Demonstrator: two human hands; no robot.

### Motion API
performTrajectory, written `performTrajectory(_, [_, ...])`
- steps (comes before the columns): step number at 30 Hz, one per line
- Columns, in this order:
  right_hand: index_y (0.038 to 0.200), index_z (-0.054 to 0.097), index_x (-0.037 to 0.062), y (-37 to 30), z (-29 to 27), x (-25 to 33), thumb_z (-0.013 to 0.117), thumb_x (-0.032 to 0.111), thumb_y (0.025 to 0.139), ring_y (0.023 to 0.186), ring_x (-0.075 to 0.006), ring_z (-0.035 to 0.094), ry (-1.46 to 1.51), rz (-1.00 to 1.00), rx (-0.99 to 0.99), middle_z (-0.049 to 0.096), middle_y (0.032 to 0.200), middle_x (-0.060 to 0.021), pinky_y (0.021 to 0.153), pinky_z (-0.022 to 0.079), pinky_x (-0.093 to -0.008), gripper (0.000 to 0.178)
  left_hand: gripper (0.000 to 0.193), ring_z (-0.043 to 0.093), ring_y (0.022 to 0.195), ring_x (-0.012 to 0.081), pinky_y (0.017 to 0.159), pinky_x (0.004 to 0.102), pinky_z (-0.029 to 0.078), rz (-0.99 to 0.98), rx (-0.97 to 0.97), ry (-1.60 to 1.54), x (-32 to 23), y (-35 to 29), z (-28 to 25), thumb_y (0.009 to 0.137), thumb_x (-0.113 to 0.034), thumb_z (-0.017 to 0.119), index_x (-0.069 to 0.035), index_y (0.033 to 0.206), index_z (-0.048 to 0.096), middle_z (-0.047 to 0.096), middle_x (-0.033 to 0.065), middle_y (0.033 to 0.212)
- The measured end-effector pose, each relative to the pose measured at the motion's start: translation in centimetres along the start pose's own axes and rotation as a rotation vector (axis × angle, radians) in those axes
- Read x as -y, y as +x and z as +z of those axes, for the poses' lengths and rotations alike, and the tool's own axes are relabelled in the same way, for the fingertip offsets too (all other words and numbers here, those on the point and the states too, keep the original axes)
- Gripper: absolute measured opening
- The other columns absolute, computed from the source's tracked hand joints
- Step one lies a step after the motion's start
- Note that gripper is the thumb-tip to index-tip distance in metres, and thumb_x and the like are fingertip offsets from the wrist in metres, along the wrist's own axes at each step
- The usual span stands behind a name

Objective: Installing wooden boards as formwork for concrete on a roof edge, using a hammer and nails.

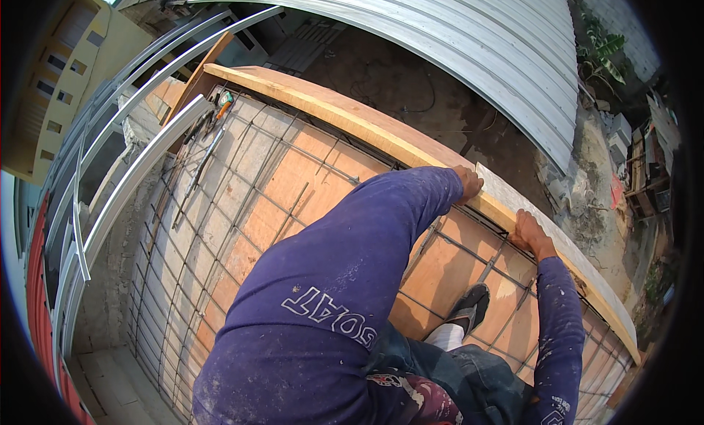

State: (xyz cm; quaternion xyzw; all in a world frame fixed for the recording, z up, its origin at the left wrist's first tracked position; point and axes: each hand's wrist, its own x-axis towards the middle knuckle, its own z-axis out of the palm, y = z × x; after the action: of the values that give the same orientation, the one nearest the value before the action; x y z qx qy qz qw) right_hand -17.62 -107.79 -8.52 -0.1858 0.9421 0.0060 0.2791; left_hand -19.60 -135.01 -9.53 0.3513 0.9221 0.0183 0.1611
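A long wooden edge board (352, 133) runs along the slab's outer rim, with a paler board (568, 242) continuing it to the right. My left hand (469, 184) has its fingers curled over the top of the edge, close to where the two boards meet. Further right, my right hand (533, 236) grips the same edge from the inner side, thumb and fingers bent around it. Both forearms are in purple sleeves. Just inside the boards lies a grid of steel rebar (323, 163) over plywood sheets (293, 172). The fingertips beyond the edge are partly hidden.
One shoe (469, 308) stands on the plywood among the bars. Several tools, one with an orange handle (223, 110), lie at the far left corner near curved metal channels (139, 176). Beyond the boards is a drop to the ground (433, 95) and a corrugated metal roof (469, 36).
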Motion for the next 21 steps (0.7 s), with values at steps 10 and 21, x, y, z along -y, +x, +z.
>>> performTrajectory(10, [0.114,0.048,-0.0067,-0.6,-1.1,0.8,0.075,0.024,0.073,0.109,-0.042,0.056,-0.011,0.031,0.048,0.056,0.114,-0.0286,0.091,0.049,-0.0455,0.058,0.064,0.062,0.103,0.0358,0.086,0.0415,0.051,0.001,0.071,-0.043,-0.1,0.5,-0.6,0.068,-0.015,0.075,0.005,0.123,0.047,0.061,0.0216,0.112])
performTrajectory(21, [0.117,0.05,-0.0057,-1.3,-1.8,1.6,0.066,0.022,0.077,0.107,-0.0412,0.058,0.037,0.058,0.016,0.059,0.112,-0.027,0.092,0.049,-0.0455,0.051,0.058,0.06,0.107,0.0385,0.089,0.0424,0.049,0.011,0.205,-0.045,0.1,0.6,-2.3,0.07,-0.01,0.071,0.004,0.12,0.045,0.059,0.0244,0.113])
